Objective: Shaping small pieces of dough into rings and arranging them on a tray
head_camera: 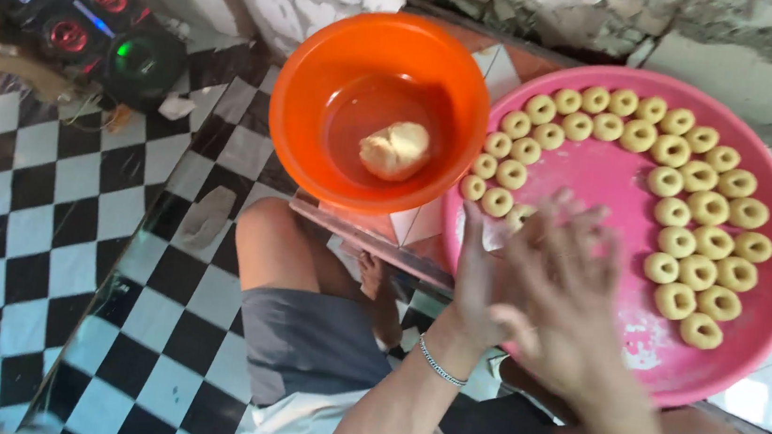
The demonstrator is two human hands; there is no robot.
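Observation:
My left hand (481, 283) and my right hand (560, 295) are pressed palm against palm over the near edge of a big round pink tray (629, 189). Both are blurred, and anything between the palms is hidden. The left wrist wears a thin bracelet. Several small pale dough rings (700, 240) lie in rows along the tray's far and right sides. To the left of the tray stands an orange plastic bowl (306, 115) with a lump of pale dough (394, 150) in its bottom.
Tray and bowl rest on a low tiled ledge (404, 228) against a rough, peeling wall. My bare knee (275, 244) is below the bowl. A black-and-white chequered floor (56, 214) spreads to the left, with a black speaker (85, 13) at top left.

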